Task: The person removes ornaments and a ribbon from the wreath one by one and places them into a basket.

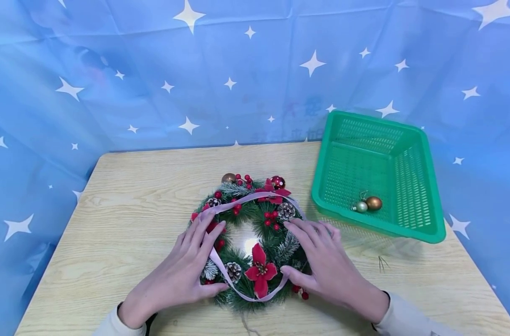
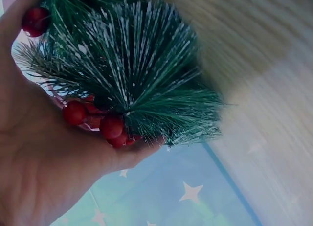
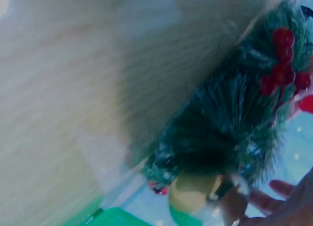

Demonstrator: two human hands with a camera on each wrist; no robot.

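Note:
A green pine wreath (image 1: 286,245) lies on the table, decorated with red flowers, berries, pinecones and baubles. A pale pink ribbon (image 1: 250,198) forms a loose loop over its top. My left hand (image 1: 187,261) rests on the wreath's left side, fingers stretched over the ribbon and thumb apart. On the opposite side, my right hand (image 1: 324,261) touches the wreath with spread fingers, its thumb by the ribbon's lower edge. Frosted needles (image 2: 132,69) and red berries (image 2: 112,126) sit beside the left thumb. The right wrist view is blurred; a gold bauble (image 3: 188,194) shows near those fingers.
A green plastic basket (image 1: 376,144) stands at the back right, holding a copper bauble (image 1: 373,203) and a pale silvery one (image 1: 361,206). A small dark twig-like piece (image 1: 382,263) lies on the wooden table (image 1: 133,200). Behind hangs a blue star-patterned cloth (image 1: 255,70).

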